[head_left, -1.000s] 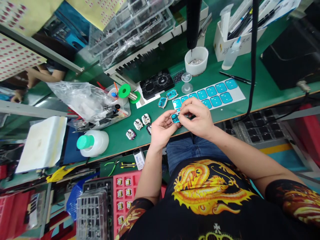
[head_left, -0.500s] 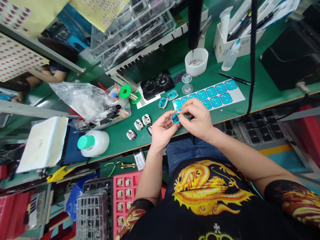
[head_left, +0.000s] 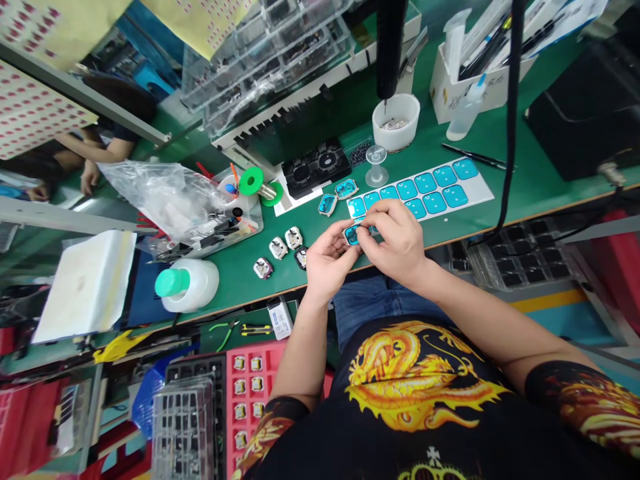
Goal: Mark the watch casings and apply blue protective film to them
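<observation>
Between thumb and fingers, my left hand (head_left: 327, 259) holds a small watch case with a blue face (head_left: 352, 234) above the bench's front edge. My right hand (head_left: 395, 237) is closed in a pinch at the right side of that case; its fingertips cover whatever they grip. Just beyond my hands lies a white sheet of blue rounded-square stickers (head_left: 480, 190), partly covered by my right hand. Two similar blue-faced cases (head_left: 327, 204) rest left of the sheet. Several white and dark cases (head_left: 278, 248) lie to the left of my left hand.
A solder spool (head_left: 270, 193) stands beside a cluttered bin with a plastic bag (head_left: 167, 197). A white bottle with a green cap (head_left: 197, 287) is at the front left. Behind are a white cup (head_left: 400, 127) and tweezers (head_left: 473, 156). Another person's hand (head_left: 90, 177) shows at far left.
Both hands stay at the watch case, the right fingertips shifting only slightly over it. At far left, the other person's hand has come into clearer view. The whole view has shifted a little.
</observation>
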The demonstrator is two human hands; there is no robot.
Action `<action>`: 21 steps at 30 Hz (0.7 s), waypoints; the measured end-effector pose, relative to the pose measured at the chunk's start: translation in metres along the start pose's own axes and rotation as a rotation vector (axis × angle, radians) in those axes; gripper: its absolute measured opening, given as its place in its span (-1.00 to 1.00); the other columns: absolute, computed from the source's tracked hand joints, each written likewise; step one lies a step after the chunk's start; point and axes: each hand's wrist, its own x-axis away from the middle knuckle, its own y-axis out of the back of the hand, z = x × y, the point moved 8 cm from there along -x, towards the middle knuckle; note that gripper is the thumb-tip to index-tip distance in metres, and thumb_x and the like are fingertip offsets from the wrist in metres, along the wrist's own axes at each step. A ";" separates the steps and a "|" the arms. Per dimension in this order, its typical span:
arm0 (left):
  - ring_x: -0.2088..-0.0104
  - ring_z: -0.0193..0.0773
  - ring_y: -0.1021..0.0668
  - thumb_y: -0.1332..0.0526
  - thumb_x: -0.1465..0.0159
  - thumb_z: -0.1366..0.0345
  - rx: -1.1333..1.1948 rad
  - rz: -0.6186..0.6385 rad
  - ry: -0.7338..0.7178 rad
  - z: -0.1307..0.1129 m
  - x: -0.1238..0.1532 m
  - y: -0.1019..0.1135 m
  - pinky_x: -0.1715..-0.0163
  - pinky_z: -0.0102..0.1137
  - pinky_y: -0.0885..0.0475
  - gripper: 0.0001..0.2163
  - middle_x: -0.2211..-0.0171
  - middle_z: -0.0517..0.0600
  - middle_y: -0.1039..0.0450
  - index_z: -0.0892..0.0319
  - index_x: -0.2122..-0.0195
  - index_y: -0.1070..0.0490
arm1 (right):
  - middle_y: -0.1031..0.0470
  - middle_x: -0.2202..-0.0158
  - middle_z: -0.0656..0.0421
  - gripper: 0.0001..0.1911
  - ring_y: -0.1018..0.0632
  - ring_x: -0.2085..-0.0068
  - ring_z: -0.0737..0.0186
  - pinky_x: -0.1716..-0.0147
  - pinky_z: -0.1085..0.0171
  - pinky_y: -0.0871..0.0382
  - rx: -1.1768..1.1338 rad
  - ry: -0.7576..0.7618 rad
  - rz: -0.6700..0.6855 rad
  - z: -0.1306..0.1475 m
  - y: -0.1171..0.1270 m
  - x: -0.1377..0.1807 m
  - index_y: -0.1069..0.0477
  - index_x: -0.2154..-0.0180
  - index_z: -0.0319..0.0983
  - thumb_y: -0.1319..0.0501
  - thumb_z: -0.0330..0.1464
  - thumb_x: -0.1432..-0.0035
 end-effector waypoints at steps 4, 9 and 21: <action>0.17 -0.33 -0.70 -0.55 -0.28 0.28 -0.032 -0.037 -0.012 0.002 0.002 0.001 0.13 -0.47 -0.63 -0.57 0.08 -0.02 -0.68 0.03 -0.18 -0.64 | -0.54 0.13 0.08 -0.89 -0.60 0.10 0.04 0.11 0.06 -0.55 -0.013 -0.025 -0.006 -0.001 0.001 -0.002 -0.50 0.20 -0.13 -0.32 -0.47 -0.34; 0.16 -0.30 -0.70 -0.56 -0.29 0.21 -0.067 -0.053 -0.012 0.002 0.003 0.002 0.12 -0.42 -0.64 -0.57 0.09 -0.02 -0.67 0.04 -0.18 -0.62 | -0.55 0.08 0.07 -0.87 -0.59 0.16 0.09 0.15 0.09 -0.54 -0.036 -0.072 0.009 -0.004 -0.001 -0.001 -0.50 0.11 -0.14 -0.32 -0.46 -0.33; 0.13 -0.24 -0.76 -0.64 -0.20 0.25 0.086 0.055 0.053 0.001 -0.001 0.005 0.07 -0.37 -0.74 -0.53 0.05 0.00 -0.72 0.02 -0.13 -0.66 | -0.58 0.31 0.24 -0.96 -0.52 0.38 0.30 0.35 0.26 -0.42 -0.308 -0.233 0.158 -0.015 -0.009 -0.008 -0.58 0.23 -0.16 -0.36 -0.39 -0.35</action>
